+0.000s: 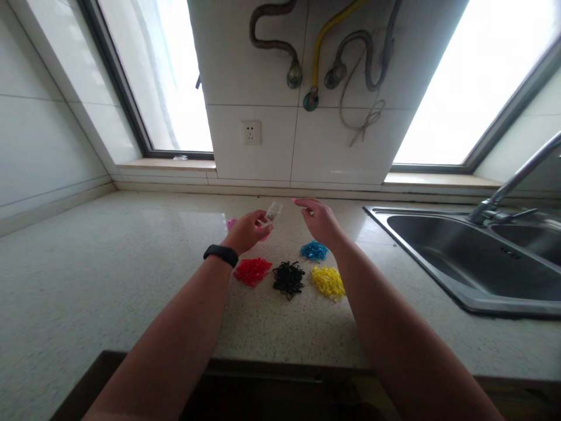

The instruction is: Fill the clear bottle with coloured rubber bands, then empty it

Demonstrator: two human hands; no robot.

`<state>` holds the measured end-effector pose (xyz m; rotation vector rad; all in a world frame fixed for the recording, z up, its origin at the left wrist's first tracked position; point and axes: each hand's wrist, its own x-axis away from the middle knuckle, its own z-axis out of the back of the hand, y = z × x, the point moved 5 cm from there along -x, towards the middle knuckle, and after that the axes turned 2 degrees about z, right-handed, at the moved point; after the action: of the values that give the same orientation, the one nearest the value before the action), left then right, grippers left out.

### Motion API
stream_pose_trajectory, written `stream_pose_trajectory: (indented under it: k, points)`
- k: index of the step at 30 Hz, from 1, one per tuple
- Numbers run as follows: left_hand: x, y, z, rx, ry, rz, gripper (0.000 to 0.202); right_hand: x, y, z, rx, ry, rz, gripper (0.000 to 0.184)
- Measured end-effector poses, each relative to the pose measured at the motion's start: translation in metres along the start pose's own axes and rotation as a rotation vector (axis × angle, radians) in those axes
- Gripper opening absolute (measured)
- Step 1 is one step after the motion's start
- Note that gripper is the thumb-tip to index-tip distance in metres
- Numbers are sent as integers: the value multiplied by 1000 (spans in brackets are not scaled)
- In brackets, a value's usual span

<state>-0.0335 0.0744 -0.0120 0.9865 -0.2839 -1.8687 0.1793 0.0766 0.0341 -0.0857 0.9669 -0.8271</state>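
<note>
My left hand [249, 230], with a black band on the wrist, is raised over the countertop [109, 263] and pinches a small clear packet [274, 211]. My right hand [319, 219] hovers just to the right of it, fingers pinched on a thin pink piece [299, 202]. Below the hands lie small heaps of tiny pieces: red [252, 271], black [288, 278], yellow [328, 281] and blue [314, 251]. A pink heap [232, 223] shows partly behind my left hand.
A steel sink [473, 263] with a tap [512, 184] is set into the counter at the right. The tiled wall behind carries a socket [251, 133] and several hoses [315, 52]. Windows flank the wall on both sides.
</note>
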Motion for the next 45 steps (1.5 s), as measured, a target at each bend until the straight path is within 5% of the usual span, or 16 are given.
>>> stream_pose_trajectory:
  k: [7, 14, 23, 30, 38, 42, 45]
  points:
    - [3, 8, 0, -85, -33, -69, 31, 7, -21, 6, 245, -181, 128, 53]
    - [3, 13, -3, -150, -35, -128, 29, 11, -31, 0, 298, -277, 191, 47]
    - [5, 21, -3, -107, -54, -136, 28, 9, -24, 0, -7, -138, 126, 48]
    - [3, 15, -12, 204, -64, -7, 30, 15, -8, 3, -104, -14, -80, 33]
    - [6, 55, -23, 768, -218, 19, 39, 24, -32, 2, -402, -365, -176, 30]
    - [13, 75, -26, 814, -231, 5, 41, 28, -42, 12, -498, -380, -200, 37]
    - [17, 79, -31, 757, -222, -13, 42, 38, -23, 17, -513, -344, -230, 40]
